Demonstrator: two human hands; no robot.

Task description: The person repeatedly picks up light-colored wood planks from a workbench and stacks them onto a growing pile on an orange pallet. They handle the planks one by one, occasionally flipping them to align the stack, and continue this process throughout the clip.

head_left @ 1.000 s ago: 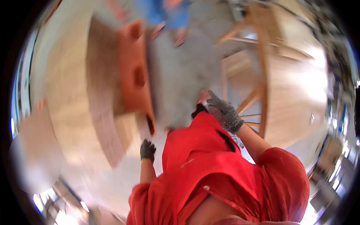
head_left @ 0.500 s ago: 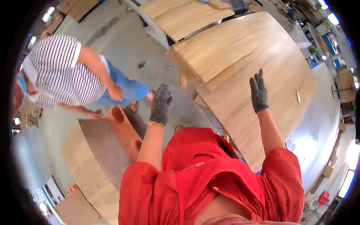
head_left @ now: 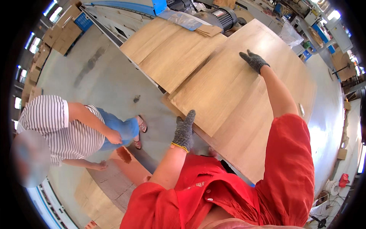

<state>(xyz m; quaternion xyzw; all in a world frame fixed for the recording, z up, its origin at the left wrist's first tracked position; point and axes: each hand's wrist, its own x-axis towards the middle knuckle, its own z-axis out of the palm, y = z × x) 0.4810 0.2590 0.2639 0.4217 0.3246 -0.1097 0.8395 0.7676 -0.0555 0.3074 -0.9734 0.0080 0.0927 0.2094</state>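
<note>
Wide light-brown wood panels lie in front of me; a top panel (head_left: 217, 95) rests on a larger board (head_left: 248, 152). I wear grey knit gloves on both hands. My left hand (head_left: 183, 131) is at the top panel's near left corner, fingers stretched upward and thumb apart; whether it presses on the edge I cannot tell. Farther off, my right hand (head_left: 254, 62) reaches over the top panel's far part with fingers spread, flat on it or just above. Neither hand is wrapped round anything.
A co-worker in a striped shirt (head_left: 80, 133) stands at the left beside stacked boards (head_left: 110, 179). Another wood panel (head_left: 167, 53) lies on the machine frame beyond, near a grey motor (head_left: 223, 18). A small pale stick (head_left: 301, 110) lies at the right, by a shiny metal surface (head_left: 324, 126).
My view has shifted. My right hand has moved forward and left over the panel; my left hand has come from beside the panels to the near corner. The top panel sits more squarely over the board.
</note>
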